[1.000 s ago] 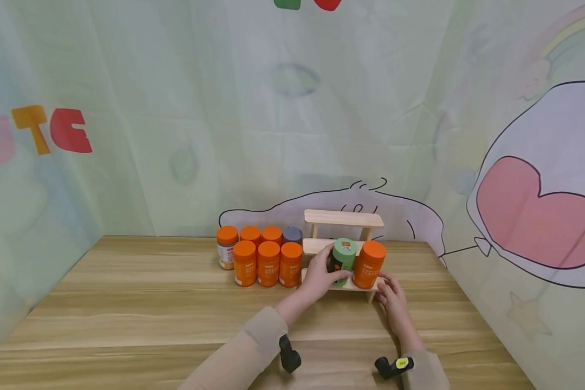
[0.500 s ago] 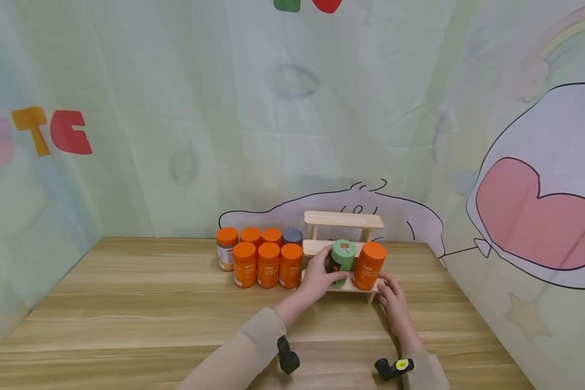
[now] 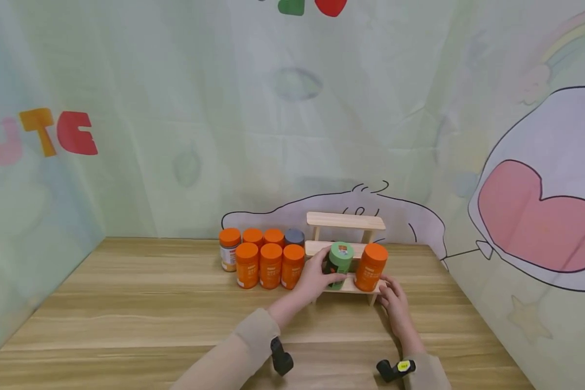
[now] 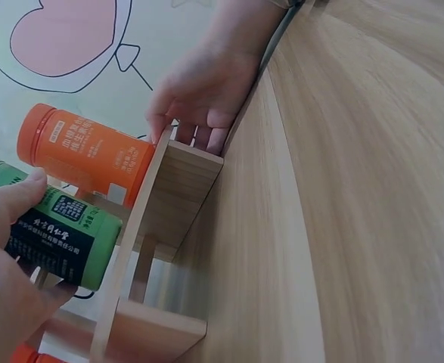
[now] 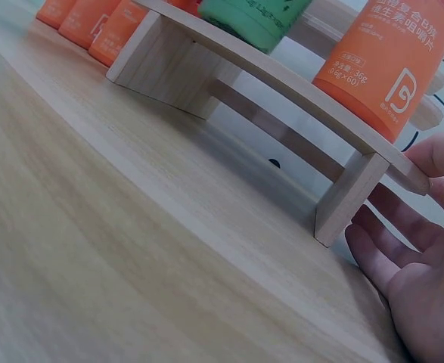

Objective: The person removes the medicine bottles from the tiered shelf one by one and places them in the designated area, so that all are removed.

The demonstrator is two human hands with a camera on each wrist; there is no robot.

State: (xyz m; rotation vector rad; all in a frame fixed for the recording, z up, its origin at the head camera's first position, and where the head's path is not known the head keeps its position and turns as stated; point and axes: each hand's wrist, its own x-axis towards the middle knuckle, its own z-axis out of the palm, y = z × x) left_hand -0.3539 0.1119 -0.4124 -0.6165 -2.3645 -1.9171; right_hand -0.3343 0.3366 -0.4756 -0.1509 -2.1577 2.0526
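My left hand (image 3: 313,276) grips a green-lidded jar (image 3: 340,260) around its dark-labelled body, over the lowest step of a small wooden tiered rack (image 3: 345,220). In the left wrist view the green jar (image 4: 63,231) is close to the step's surface; whether it touches, I cannot tell. To its right an orange jar (image 3: 371,267) stands upright on the same step, with a gap between the two. My right hand (image 3: 395,304) holds the right end of that step. In the right wrist view, the fingers (image 5: 380,253) lie beside the rack's end support (image 5: 350,198).
Left of the rack, several orange-lidded jars (image 3: 270,266) stand in two rows on the wood-grain table (image 3: 141,314). A jar with a dark blue lid (image 3: 294,236) is at the back right of that group. A printed curtain (image 3: 200,124) hangs behind the table.
My left hand has shifted the green jar slightly left, widening the gap to the orange jar on the step. My right hand stays at the rack's end. The head view has shifted slightly.
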